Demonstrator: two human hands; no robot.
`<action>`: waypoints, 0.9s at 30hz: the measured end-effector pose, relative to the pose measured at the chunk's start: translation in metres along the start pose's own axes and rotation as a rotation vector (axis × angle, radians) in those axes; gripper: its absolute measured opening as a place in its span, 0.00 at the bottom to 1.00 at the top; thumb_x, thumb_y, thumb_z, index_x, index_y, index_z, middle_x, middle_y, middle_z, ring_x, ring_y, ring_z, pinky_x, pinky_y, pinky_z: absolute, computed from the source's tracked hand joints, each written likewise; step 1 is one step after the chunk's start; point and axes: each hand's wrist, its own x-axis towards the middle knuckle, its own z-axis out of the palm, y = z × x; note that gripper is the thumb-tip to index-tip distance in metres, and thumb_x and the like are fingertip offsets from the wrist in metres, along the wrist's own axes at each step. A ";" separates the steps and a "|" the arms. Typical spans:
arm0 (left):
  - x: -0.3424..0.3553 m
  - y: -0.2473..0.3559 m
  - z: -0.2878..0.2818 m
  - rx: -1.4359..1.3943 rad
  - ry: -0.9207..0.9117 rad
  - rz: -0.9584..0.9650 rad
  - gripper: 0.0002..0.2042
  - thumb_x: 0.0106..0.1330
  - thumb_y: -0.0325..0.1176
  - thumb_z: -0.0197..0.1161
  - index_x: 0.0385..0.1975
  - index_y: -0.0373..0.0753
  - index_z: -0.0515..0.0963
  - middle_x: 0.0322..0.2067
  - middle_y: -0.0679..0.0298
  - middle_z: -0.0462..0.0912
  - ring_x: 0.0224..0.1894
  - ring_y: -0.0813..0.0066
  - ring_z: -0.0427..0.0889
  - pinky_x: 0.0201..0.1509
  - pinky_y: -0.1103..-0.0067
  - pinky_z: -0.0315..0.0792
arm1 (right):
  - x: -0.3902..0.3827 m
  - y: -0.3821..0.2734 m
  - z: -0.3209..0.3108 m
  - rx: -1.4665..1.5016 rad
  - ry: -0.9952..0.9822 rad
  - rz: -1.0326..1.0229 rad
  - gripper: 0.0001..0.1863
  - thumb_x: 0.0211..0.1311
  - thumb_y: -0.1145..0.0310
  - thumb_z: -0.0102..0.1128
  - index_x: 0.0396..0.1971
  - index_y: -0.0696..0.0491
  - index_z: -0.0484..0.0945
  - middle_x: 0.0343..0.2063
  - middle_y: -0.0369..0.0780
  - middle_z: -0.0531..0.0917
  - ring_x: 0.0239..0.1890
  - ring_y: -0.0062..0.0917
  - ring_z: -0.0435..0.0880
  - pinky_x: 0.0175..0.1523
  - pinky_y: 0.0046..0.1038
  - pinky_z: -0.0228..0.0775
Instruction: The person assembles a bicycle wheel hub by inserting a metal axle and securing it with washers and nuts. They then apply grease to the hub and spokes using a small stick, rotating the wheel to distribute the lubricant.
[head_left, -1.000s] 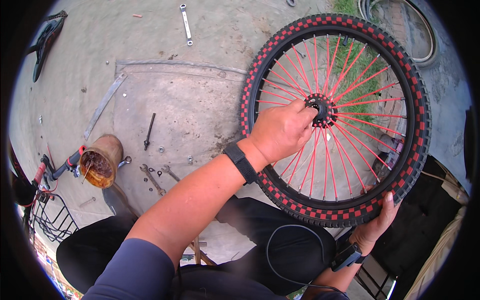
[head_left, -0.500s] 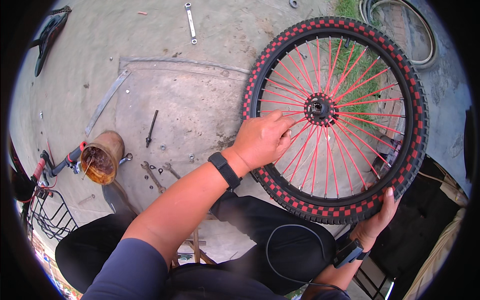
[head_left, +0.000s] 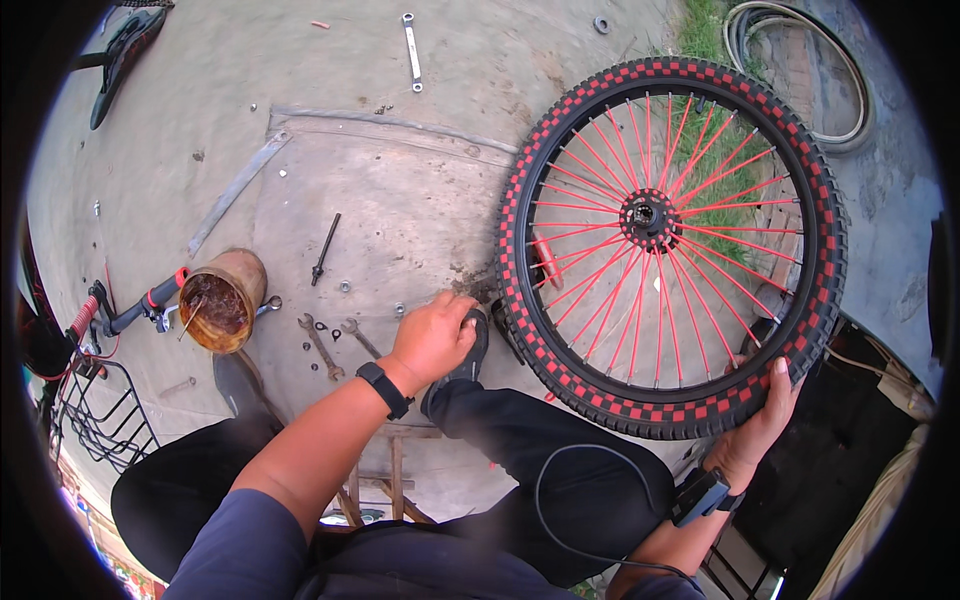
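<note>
A bicycle wheel [head_left: 650, 219] with red spokes, a black hub and a red-and-black checked tyre is tilted up in front of me on the right. My right hand [head_left: 765, 420] grips the tyre at its lower right edge, thumb on the near face. Left of the wheel and apart from it, my left hand [head_left: 432, 342] hovers above my dark shoe [head_left: 474, 352], fingers curled together. Whatever those fingers may hold is hidden. The nearest tools to it are two open-ended wrenches, one of them a longer wrench [head_left: 322, 348], on the ground.
A rusty can [head_left: 240, 268] with brown contents stands at left, beside a handlebar [head_left: 145, 305] and a black wire basket [head_left: 108, 415]. A black axle rod [head_left: 326, 250], several nuts and a ring wrench [head_left: 412, 52] lie on the ground. Bare tyres [head_left: 850, 120] rest at far right.
My left hand has withdrawn from the spokes beside the hub, down and left, off the wheel. My right hand keeps its hold on the tyre. The view has shifted slightly.
</note>
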 end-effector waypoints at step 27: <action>0.121 0.124 0.008 -0.024 0.071 0.335 0.33 0.66 0.26 0.58 0.74 0.40 0.61 0.35 0.51 0.79 0.33 0.49 0.84 0.36 0.59 0.80 | -0.010 -0.005 0.009 -0.039 0.015 -0.015 0.23 0.70 0.67 0.58 0.60 0.58 0.67 0.35 0.43 0.82 0.31 0.29 0.87 0.37 0.28 0.83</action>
